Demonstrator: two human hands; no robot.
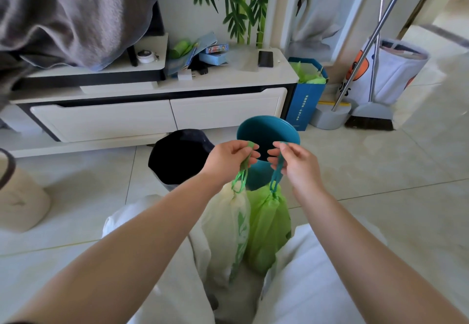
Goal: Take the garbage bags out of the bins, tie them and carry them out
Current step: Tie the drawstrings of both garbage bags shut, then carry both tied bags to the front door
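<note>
My left hand (pixel 229 157) pinches the green drawstring of a pale, whitish garbage bag (pixel 227 232) that hangs below it, cinched at the neck. My right hand (pixel 291 161) pinches the teal drawstring of a bright green garbage bag (pixel 269 224), also cinched and hanging beside the pale one. Both bags dangle between my knees. Behind my hands a teal bin (pixel 266 130) stands on the floor with no bag visible in it. To its left is a second bin lined with a black bag (pixel 177 157).
A low white TV cabinet (pixel 152 113) runs along the wall behind the bins. A blue paper bag (pixel 304 95), a dustpan (pixel 330 116) and a broom (pixel 370 118) stand at the right. A beige container (pixel 17 196) sits at the far left on the tiled floor.
</note>
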